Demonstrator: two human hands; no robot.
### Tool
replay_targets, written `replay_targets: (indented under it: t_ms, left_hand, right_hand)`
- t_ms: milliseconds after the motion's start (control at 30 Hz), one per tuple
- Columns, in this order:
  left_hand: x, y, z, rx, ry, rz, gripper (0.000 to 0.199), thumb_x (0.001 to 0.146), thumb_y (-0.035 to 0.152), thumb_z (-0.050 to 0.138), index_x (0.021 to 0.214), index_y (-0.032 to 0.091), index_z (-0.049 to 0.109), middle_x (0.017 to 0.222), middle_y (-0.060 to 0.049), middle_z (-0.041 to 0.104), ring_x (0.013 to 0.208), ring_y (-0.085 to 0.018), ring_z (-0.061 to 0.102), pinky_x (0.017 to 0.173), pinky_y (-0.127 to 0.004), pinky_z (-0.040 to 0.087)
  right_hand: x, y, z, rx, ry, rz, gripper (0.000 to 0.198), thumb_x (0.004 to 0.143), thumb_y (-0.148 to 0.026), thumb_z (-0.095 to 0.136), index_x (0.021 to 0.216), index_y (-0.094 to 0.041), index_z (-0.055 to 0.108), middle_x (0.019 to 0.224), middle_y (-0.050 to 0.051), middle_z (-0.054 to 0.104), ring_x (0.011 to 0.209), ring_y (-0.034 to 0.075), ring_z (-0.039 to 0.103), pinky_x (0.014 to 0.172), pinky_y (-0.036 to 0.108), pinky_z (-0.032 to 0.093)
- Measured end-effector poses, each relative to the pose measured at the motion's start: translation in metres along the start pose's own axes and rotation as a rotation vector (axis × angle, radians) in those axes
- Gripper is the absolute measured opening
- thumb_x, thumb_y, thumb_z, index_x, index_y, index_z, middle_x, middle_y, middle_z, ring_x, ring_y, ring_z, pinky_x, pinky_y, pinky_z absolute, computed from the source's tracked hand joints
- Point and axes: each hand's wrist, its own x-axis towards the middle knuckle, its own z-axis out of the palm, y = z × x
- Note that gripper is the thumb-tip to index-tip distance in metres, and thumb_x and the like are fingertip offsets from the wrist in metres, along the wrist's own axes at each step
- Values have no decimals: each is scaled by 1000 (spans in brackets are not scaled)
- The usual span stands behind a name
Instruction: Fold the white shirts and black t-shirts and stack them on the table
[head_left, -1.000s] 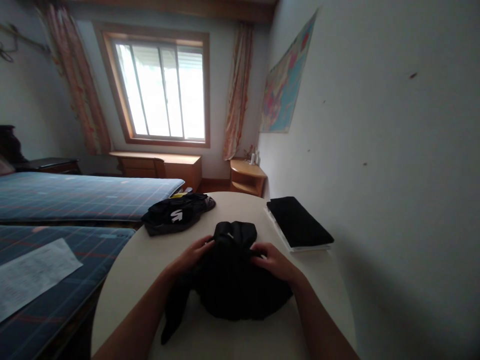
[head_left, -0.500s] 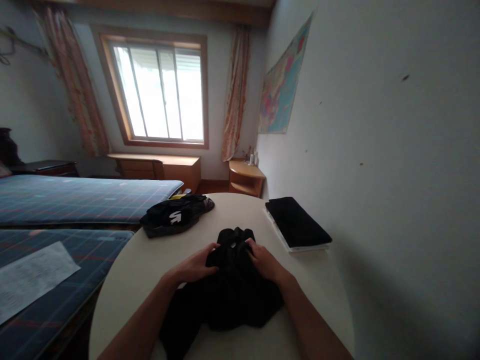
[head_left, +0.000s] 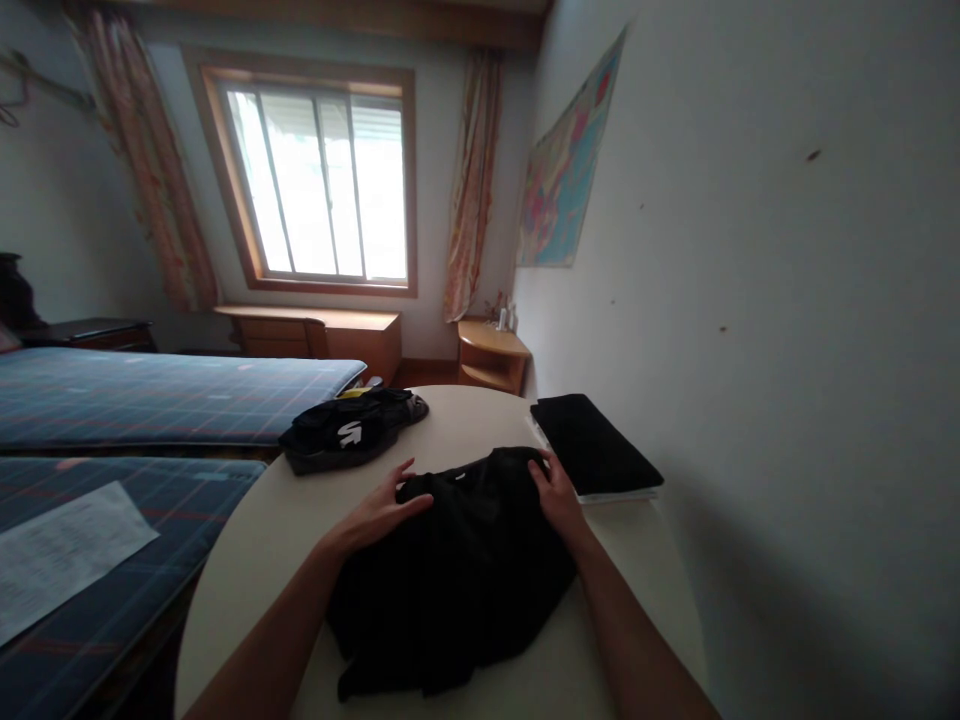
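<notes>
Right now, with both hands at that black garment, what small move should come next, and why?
Probably smooth the black garment downward toward the wearer of the camera: the left hand and right hand are at its far edge, near a small white label, while its near edge lies uneven on the round table.

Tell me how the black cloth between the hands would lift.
The black cloth is probably floppy: its lower edge lies unevenly on the table. Lifted at its top edge, near the left hand and right hand, it would likely sag below. Spread out, it seems unlikely to roll.
</notes>
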Motion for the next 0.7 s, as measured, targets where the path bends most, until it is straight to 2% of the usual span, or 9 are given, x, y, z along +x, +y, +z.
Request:
replay_targets:
  t_ms: [67,133,233,300,367,433,500,600,700]
  left_hand:
    - [-6,1,1,166,-9,-1,106,65,58,75,150,15,29,151,-18,39,135,-33,42,112,-43,33]
    - [-13,3,0,292,-27,17,107,59,51,79,148,13,32,152,-18,36,136,-34,40,114,-41,31]
    - [-18,3,-2,343,-123,38,81,63,36,71,136,15,44,139,-14,51,110,-28,62,99,-35,45]
    - [-16,0,-4,303,-134,58,65,65,28,64,127,16,49,118,-9,64,89,-23,68,84,-33,51]
    - [-9,-4,-7,213,-64,71,57,68,28,61,122,16,49,98,-5,69,80,-22,68,75,-32,52]
    - [1,-7,-11,102,108,70,52,74,34,60,121,17,49,92,-5,70,83,-24,68,73,-34,53]
    - [11,-9,-14,14,354,85,48,78,40,58,119,17,51,102,-10,70,95,-26,68,81,-37,54]
    - [19,-14,-15,38,612,127,51,81,40,57,125,16,49,124,-15,61,110,-27,63,94,-42,50]
    - [13,-17,-5,322,650,147,59,81,43,59,132,17,46,136,-17,51,121,-30,55,104,-47,42]
  right_hand:
    - [-2,1,-3,-18,-78,24,60,84,-53,56,131,-18,47,125,13,61,118,26,58,104,42,44]
    - [-8,-4,-8,-66,-197,47,75,79,-52,65,141,-21,40,141,13,51,130,26,49,111,42,37]
    - [-19,-16,-19,-140,-445,30,97,68,-47,79,149,-24,31,152,11,38,138,26,39,117,42,28]
    - [-23,-21,-23,-157,-616,20,98,63,-41,83,147,-25,36,146,9,47,132,26,46,115,42,31]
    - [-25,-24,-25,-189,-688,18,82,62,-36,84,136,-24,51,132,8,59,120,28,56,109,44,38]
    - [-21,-23,-23,-206,-646,-9,58,65,-36,80,120,-22,64,119,7,66,111,28,61,104,44,43]
    - [-15,-20,-20,-176,-469,-56,44,73,-39,73,113,-22,67,115,7,68,109,27,62,103,44,44]
    - [-5,-9,-13,-173,-105,-118,52,82,-46,62,128,-23,57,127,8,62,119,25,57,107,43,40]
    - [-2,3,-12,-316,-32,-161,65,84,-52,58,140,-21,46,142,11,52,130,25,49,112,44,35]
